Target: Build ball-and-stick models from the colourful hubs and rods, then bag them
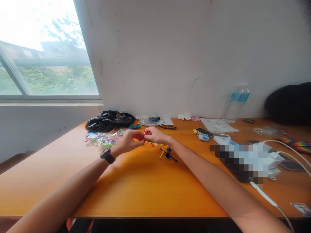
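My left hand (131, 139) and my right hand (156, 135) meet above the middle of the table, fingertips close together. Between them shows a small red plastic piece (145, 132), pinched by my right fingers; its full shape is hidden. The left thumb and fingers curl towards the same piece and seem to hold it too. Just below my right wrist stands a small figure (167, 152) of yellow, blue and black plastic parts. Left of my left hand lies a pile of colourful plastic pieces (104, 139), partly in clear bags.
A crumpled black plastic bag (109, 120) lies at the back left. Dark-framed glasses (167, 127) and a paper sheet (218, 125) lie near the wall. Further right are a water bottle (238, 103), phones, white cables (266, 195) and a black bag (290, 103).
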Motion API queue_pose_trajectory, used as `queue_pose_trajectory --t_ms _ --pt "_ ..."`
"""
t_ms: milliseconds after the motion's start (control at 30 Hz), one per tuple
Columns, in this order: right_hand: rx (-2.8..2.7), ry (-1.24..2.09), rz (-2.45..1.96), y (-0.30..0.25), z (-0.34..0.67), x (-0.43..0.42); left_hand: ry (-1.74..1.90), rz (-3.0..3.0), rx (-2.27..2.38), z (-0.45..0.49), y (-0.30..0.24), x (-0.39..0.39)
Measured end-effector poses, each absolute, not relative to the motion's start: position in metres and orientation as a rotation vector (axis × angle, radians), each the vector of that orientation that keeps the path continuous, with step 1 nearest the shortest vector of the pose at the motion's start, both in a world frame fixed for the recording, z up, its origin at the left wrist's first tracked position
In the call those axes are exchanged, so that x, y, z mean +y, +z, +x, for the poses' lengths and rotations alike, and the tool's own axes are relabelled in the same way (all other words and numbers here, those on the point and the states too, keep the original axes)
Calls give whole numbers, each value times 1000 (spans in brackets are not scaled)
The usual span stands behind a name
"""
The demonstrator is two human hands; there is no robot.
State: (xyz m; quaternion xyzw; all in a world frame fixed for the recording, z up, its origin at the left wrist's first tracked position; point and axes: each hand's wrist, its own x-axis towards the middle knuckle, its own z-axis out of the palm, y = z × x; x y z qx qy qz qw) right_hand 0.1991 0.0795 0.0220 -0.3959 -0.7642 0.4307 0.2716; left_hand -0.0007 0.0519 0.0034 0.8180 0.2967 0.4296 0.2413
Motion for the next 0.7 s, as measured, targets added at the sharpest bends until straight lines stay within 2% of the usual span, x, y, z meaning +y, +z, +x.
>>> queue_pose_trajectory --t_ms 133,333,500,700 --pt "-2265 764 -1253 13 203 88 951 2327 878 -13 2 59" --pt "-2398 489 -1409 4 218 97 725 2611 912 -27 -2 68" --pt "-2496 431 -1487 -2 224 102 813 2751 920 -25 -2 66" --pt "-2510 355 -1536 4 227 102 620 2729 985 -26 -8 68"
